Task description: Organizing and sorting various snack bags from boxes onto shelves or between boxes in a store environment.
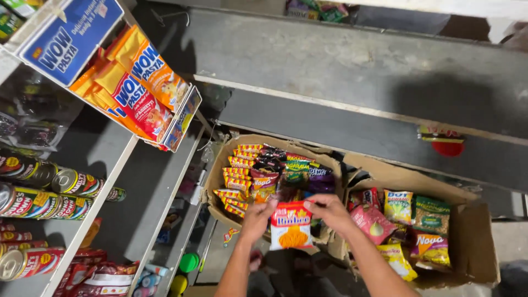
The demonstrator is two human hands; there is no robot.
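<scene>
Both hands on one snack pack, held over the boxes.

The left hand point(257, 218) pinches the top left corner of a white-and-red snack pack point(291, 226) and the right hand point(328, 210) pinches the top right corner, so both are clamped on it, one at each side. The pack hangs upright just in front of a cardboard box point(220, 165) stuffed with rows of small yellow and dark packets. A second box point(479, 242) sits right beside it with green, pink and yellow bags inside. Off to the left there's a shelf point(104, 192) with cans point(77, 181) lying on their sides, and above it a rack of orange pasta pouches point(143, 82).
</scene>
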